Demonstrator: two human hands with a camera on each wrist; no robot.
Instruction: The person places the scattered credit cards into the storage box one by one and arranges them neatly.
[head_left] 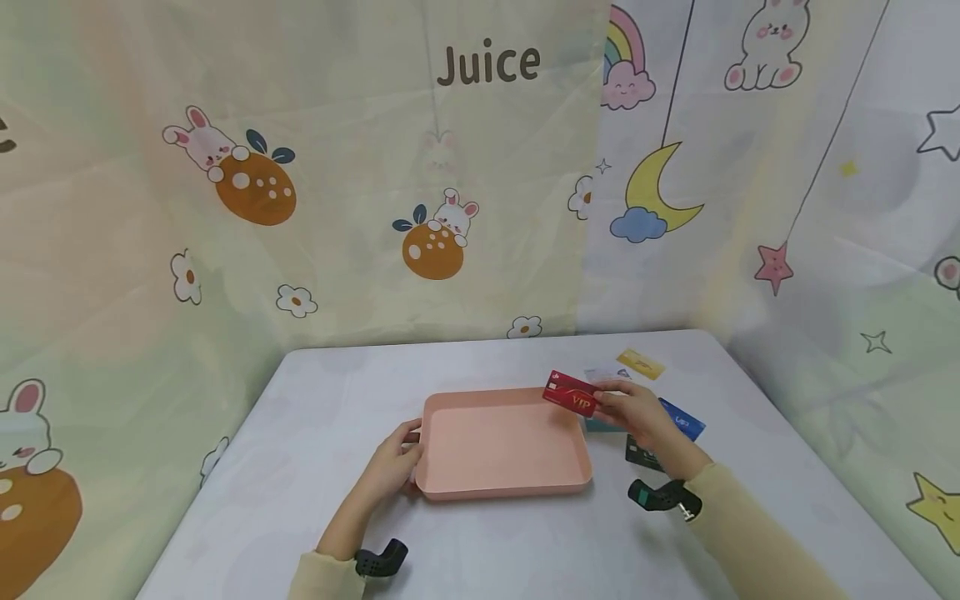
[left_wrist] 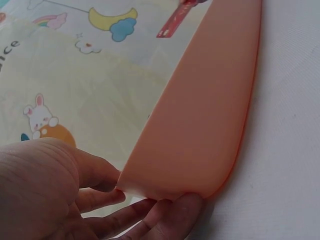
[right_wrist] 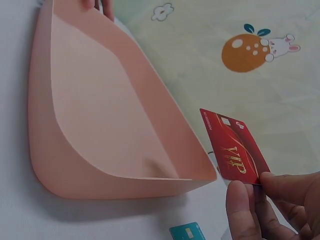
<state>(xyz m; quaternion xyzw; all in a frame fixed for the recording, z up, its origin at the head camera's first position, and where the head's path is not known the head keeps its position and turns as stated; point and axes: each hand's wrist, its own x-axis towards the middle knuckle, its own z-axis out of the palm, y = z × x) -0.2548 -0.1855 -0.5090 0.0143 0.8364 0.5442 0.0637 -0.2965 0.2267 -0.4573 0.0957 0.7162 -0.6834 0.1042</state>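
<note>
A red VIP card [right_wrist: 234,147] is pinched by one edge between the thumb and fingers of my right hand [head_left: 633,412]. In the head view the card overlaps the far right corner of a pink rectangular tray [head_left: 502,450]. No cards show inside the tray. My left hand [head_left: 396,462] holds the tray's left end, with the thumb [left_wrist: 102,175] at the rim and the fingers along the outer wall. The red card also appears at the top of the left wrist view, beyond the tray wall [left_wrist: 200,110].
Several other cards lie on the white table right of the tray: a yellow card [head_left: 641,364], a blue card [head_left: 684,420], a dark card [head_left: 642,454], a teal card [right_wrist: 187,232] and a pale card [head_left: 600,375]. Printed cloth walls [head_left: 360,250] surround the table.
</note>
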